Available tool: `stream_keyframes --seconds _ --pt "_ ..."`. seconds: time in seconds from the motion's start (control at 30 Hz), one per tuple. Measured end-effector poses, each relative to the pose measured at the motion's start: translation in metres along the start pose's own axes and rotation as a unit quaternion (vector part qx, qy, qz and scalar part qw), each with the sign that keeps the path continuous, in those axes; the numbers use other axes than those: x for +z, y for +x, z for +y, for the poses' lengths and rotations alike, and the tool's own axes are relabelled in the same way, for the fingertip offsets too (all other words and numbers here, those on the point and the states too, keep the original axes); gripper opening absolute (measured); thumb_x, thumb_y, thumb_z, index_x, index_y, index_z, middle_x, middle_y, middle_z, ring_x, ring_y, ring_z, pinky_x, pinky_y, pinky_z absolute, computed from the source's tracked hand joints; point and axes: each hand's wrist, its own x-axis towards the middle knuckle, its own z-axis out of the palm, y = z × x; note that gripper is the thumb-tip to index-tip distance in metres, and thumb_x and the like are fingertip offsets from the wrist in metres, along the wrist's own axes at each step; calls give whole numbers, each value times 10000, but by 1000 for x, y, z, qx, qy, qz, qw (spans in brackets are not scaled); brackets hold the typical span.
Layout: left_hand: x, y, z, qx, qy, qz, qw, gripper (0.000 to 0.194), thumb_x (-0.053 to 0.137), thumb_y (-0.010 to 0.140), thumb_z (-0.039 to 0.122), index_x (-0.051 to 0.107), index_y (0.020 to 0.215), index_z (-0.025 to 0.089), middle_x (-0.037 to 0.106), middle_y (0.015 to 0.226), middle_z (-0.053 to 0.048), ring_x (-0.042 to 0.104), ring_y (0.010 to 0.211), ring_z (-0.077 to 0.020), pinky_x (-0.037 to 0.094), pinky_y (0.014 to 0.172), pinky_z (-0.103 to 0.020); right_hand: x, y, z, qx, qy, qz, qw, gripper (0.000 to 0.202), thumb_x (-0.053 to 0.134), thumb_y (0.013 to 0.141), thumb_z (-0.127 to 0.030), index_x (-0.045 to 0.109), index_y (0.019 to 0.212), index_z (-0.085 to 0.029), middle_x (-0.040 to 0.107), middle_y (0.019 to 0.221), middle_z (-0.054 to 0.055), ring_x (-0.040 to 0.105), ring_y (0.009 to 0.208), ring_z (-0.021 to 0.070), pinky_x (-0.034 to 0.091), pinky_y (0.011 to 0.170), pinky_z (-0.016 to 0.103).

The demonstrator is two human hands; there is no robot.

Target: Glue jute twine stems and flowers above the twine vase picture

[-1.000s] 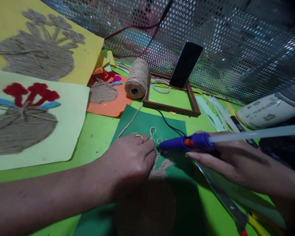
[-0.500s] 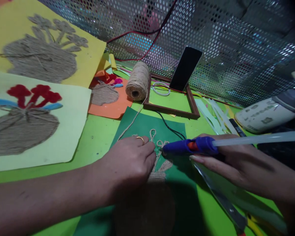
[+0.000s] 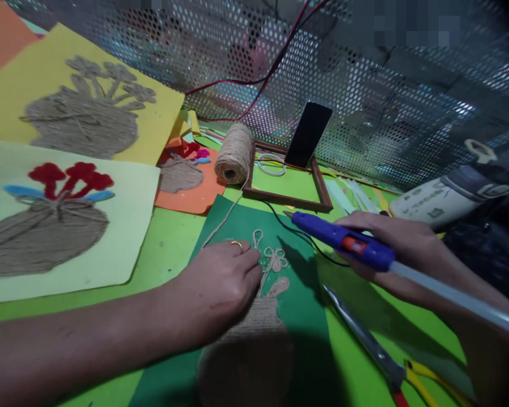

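Note:
My right hand (image 3: pixel 390 249) grips a blue glue gun (image 3: pixel 339 237) with a clear glue stick coming out of its back. The nozzle is above the green sheet (image 3: pixel 305 316), apart from the twine flower (image 3: pixel 275 259). Over the sheet's middle, my left hand (image 3: pixel 229 277) is closed with its fingertips down, hidden from me. A strand of twine (image 3: pixel 223 222) runs from the spool (image 3: pixel 233 155) into this hand. A twine leaf (image 3: pixel 279 287) and a twine-covered vase shape (image 3: pixel 254 322), its lower part in shadow, lie on the sheet.
Scissors (image 3: pixel 365 333) lie right of the sheet. Behind it are a brown frame (image 3: pixel 288 200), a leaning phone (image 3: pixel 309 134) and a black cord (image 3: pixel 284 226). A bottle (image 3: pixel 436 198) is at right. Finished twine pictures on yellow (image 3: pixel 161 107) and pale green paper (image 3: pixel 129 226) cover the left.
My right hand has lifted the glue gun up and away from the flower, uncovering its loops. My left hand stays on the sheet. The view has shifted slightly.

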Motion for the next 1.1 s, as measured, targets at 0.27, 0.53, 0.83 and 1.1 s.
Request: stream_keyframes --seconds 0.27,0.53,0.83,1.1 --pt "4 1 -4 28 13 38 999 133 523 827 92 597 730 142 555 706 -55 433 650 -203 358 591 -357 36 9 58 -9 -79 9 997 420 591 800 -112 530 1211 -167 561 1108 145 582 978 278 513 819 427" --pt "8 -2 -3 32 52 73 995 139 513 862 123 625 780 132 571 710 -57 445 695 -201 328 693 -390 50 13 78 2 -26 -45 999 433 612 822 -135 553 1244 -210 513 1078 101 540 1005 237 512 862 385" --pt "1 6 -3 49 56 56 996 189 501 878 120 573 706 146 537 720 -54 448 719 -196 290 662 -373 49 10 105 36 -96 3 995 493 590 718 -50 596 1198 -161 534 1084 125 527 1006 281 480 886 481" --pt "-6 8 -8 86 52 30 994 236 481 924 126 585 714 145 583 777 -64 456 728 -193 282 634 -385 35 15 0 -45 3 28 999 230 520 901 -89 626 1102 -122 583 1016 125 542 957 224 476 822 378"
